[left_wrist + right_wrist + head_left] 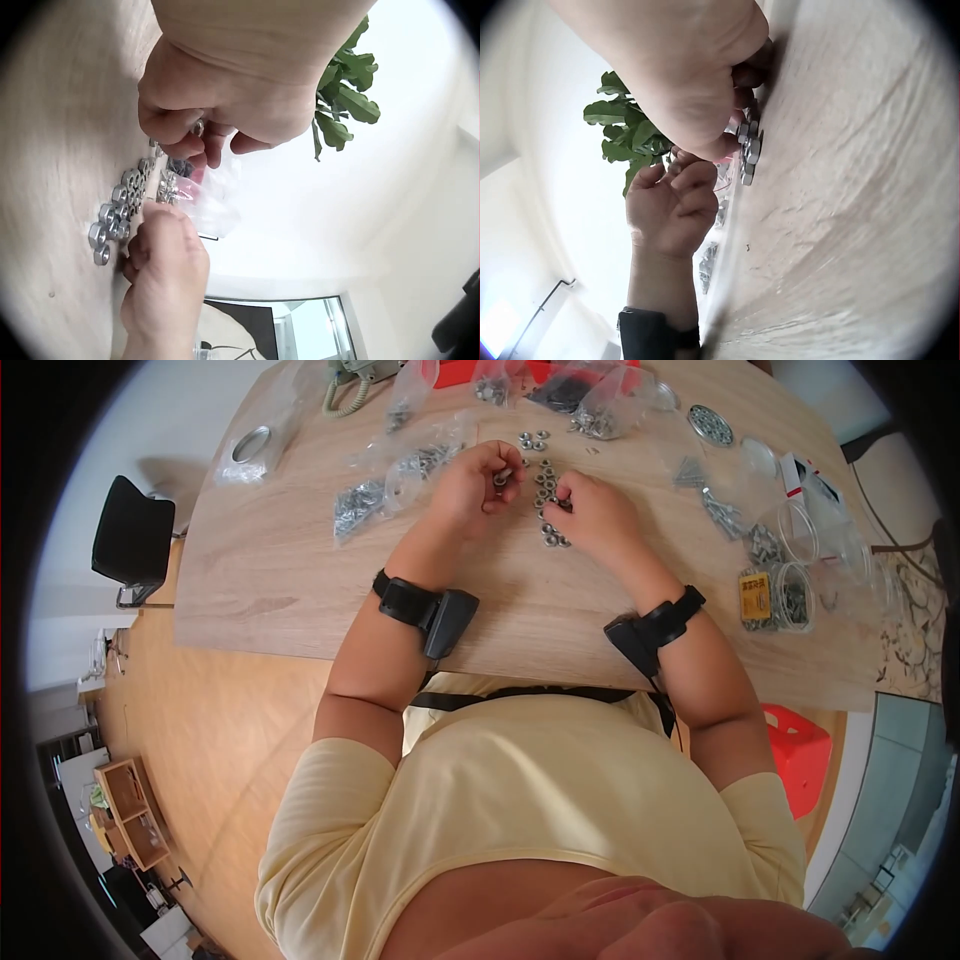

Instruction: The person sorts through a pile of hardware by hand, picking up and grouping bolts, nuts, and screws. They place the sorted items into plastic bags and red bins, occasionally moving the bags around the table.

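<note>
My left hand (pixel 478 488) is raised slightly over the table, fingers curled round a small metal nut (pixel 198 127) that partly shows between them. Loose hex nuts (pixel 549 532) lie in a narrow cluster on the wood, running away from me between the two hands. At the right side of this cluster, my right hand (pixel 603 520) rests low with its thumb and fingers bent in, pinching a nut (pixel 564 504) at the fingertips. Its grip is mostly hidden behind the knuckles in the right wrist view. Several more nuts (pixel 534 440) sit just beyond the left hand.
Left of the hands lie clear bags of metal hardware (pixel 358 506). More bags (pixel 595 422) and red bins (pixel 458 372) stand at the back. On the right are loose screws (pixel 722 515), a round tub of hardware (pixel 795 600) and a yellow-labelled box (pixel 755 597). A telephone (pixel 368 370) is back left.
</note>
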Demonstrator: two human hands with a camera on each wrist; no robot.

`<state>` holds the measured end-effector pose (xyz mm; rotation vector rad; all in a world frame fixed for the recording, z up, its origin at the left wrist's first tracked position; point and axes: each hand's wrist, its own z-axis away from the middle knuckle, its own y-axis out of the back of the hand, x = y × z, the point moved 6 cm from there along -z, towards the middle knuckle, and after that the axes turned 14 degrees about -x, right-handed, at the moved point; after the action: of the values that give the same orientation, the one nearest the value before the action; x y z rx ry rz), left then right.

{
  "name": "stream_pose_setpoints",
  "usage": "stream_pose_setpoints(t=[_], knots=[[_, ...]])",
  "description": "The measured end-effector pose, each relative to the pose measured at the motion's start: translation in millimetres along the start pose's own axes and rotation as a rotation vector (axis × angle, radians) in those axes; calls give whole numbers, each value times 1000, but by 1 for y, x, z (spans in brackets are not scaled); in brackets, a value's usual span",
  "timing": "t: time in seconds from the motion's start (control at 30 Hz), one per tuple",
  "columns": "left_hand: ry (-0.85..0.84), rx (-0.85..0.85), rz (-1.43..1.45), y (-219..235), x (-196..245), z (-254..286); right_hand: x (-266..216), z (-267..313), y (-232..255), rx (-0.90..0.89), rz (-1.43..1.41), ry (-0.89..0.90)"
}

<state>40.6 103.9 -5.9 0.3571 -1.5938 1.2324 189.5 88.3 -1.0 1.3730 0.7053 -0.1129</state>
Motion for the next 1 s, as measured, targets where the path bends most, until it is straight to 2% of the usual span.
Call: stream_pose_setpoints(t=[0.07, 0.13, 0.17, 0.2, 0.23, 0.27, 0.3, 0.33, 0.37, 0.43, 0.47, 0.53, 0.63, 0.73, 0.8, 0.83, 0.87, 0.9, 0.93, 0.97, 1.0], knots=[[49, -29, -74, 6, 2, 0, 2, 1, 1, -43, -7, -40], [95, -56, -149, 5, -3, -1, 20, -1, 5, 51, -702, 24], [72, 3, -625, -7, 4, 3, 28, -2, 9, 51, -703, 24], [44, 63, -1101, -19, 12, 6, 39, -5, 3, -81, -1221, 59], [44, 61, -1100, -24, 13, 7, 42, -6, -2, -224, -1736, 94], [111, 7, -1220, -29, 10, 7, 46, -5, 1, -223, -1736, 92], [179, -48, -1339, -32, 7, 7, 51, -5, 3, -250, -1615, 54], [179, -48, -1339, -30, 4, 6, 53, -5, 3, -276, -1495, 18], [114, -69, -1380, -31, 3, 5, 49, -4, 2, -276, -1495, 17], [49, -90, -1420, -28, 1, 4, 35, -1, 7, -185, -733, 89], [40, -94, -1442, -28, 1, 4, 30, 2, 8, -185, -734, 89], [32, -99, -1464, -29, 2, 4, 12, 9, 8, -311, -343, 138], [71, -114, -1475, -33, 4, 7, 6, 10, 4, -329, -245, 160], [54, -95, -1411, -33, 7, 7, 11, 9, 1, -269, -199, 157], [92, 43, -649, -16, 7, 7, 13, 8, -1, -248, -313, 160], [93, 40, -648, -14, 12, 9, 15, 8, 0, -225, -426, 160], [72, -64, -219, -16, 13, 12, 17, 7, 6, -224, -426, 156], [50, -163, 211, -20, 14, 13, 25, 5, 9, -305, -932, 85], [50, -163, 211, -18, 14, 12, 30, 5, 7, -381, -1438, 5], [59, -92, 166, -11, 13, 11, 34, 5, 8, -383, -1437, 4], [67, -18, 121, -4, 12, 11, 37, 4, 12, -314, -1581, 71]])
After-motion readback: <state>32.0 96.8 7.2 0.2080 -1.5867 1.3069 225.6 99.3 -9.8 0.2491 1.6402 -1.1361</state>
